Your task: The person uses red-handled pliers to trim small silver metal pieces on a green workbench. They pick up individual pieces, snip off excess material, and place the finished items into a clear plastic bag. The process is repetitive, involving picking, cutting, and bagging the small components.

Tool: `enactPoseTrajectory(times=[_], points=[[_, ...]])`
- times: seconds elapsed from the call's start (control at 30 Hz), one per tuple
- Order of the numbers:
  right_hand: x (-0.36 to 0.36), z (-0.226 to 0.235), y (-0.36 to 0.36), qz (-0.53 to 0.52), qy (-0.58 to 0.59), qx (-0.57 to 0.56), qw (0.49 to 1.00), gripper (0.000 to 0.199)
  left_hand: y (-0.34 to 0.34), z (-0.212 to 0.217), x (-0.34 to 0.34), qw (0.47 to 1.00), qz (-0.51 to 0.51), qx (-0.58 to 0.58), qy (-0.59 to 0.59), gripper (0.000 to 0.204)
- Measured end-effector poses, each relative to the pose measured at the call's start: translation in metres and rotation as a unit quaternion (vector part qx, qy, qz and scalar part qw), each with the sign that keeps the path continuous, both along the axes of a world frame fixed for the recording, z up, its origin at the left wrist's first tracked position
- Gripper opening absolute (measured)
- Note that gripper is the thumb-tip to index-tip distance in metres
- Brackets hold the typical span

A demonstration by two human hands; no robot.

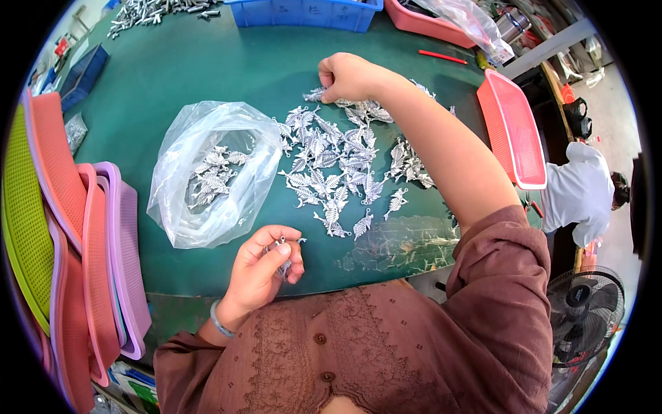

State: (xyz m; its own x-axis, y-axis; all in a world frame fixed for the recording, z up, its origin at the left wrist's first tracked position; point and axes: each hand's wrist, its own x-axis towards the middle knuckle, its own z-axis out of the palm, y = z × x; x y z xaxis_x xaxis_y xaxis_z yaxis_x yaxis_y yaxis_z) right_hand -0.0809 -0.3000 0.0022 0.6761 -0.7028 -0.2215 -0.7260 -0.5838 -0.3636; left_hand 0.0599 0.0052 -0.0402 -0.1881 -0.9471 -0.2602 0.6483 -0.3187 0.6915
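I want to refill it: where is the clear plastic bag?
In the head view, the clear plastic bag lies on the green table, left of the spread metal fish charms, just beyond the left hand.

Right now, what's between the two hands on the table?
Head view: a spread of silver fish-shaped charms on the green table lies between the left hand, holding a few, and the right hand.

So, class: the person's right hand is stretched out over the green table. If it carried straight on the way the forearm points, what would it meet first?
The right hand points up and slightly left, away from the body. Past the metal fish charms it touches lies bare green table, then probably the blue crate, though depth is uncertain.
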Motion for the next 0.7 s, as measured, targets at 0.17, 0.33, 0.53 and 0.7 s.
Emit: enactPoseTrajectory(times=[0.17,0.33,0.53,0.7], points=[[-0.003,-0.002,-0.009,-0.118,-0.175,0.151,0.966,0.023,0.000,0.001,0.001,1.000,-0.002,0.002,0.001,0.021],[-0.010,0.006,-0.014,-0.160,-0.292,0.346,0.877,0.018,0.000,0.001,-0.001,1.000,0.007,0.005,-0.009,0.020],[-0.019,0.010,-0.009,-0.122,-0.278,0.339,0.890,0.018,0.000,0.001,-0.001,1.000,0.008,-0.001,-0.011,0.020],[-0.023,0.017,-0.003,-0.089,-0.201,0.249,0.943,0.018,0.001,0.001,-0.001,1.000,0.009,0.005,-0.015,0.019]])
